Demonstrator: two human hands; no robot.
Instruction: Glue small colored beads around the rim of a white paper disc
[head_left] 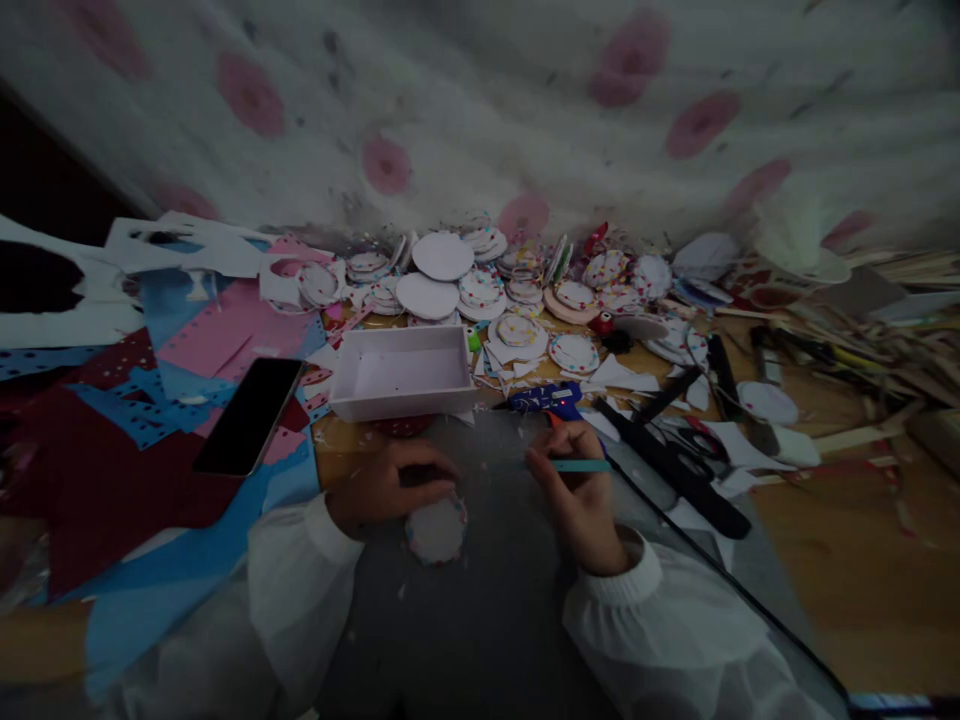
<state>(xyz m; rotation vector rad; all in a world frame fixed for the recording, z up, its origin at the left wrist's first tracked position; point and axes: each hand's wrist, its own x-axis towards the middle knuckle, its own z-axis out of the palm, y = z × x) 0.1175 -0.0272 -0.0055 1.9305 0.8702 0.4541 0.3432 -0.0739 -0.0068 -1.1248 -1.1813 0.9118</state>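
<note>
My left hand [386, 485] is curled over a small round white paper disc [436, 530] with coloured dots at its rim, holding it on a grey mat [487, 600]. My right hand [577, 490] is closed on a thin teal stick or pen [581, 466] that lies sideways across the fingers. Just beyond the right hand lies a blue glue gun [544, 399]. Both wrists wear white sleeves.
A white open box [403, 373] stands ahead of the hands, a black phone [249, 415] to the left on pink, blue and red paper sheets. Several decorated paper discs [480, 285] pile up along the wall. Black tools [675, 465] and wooden sticks [862, 350] lie on the right.
</note>
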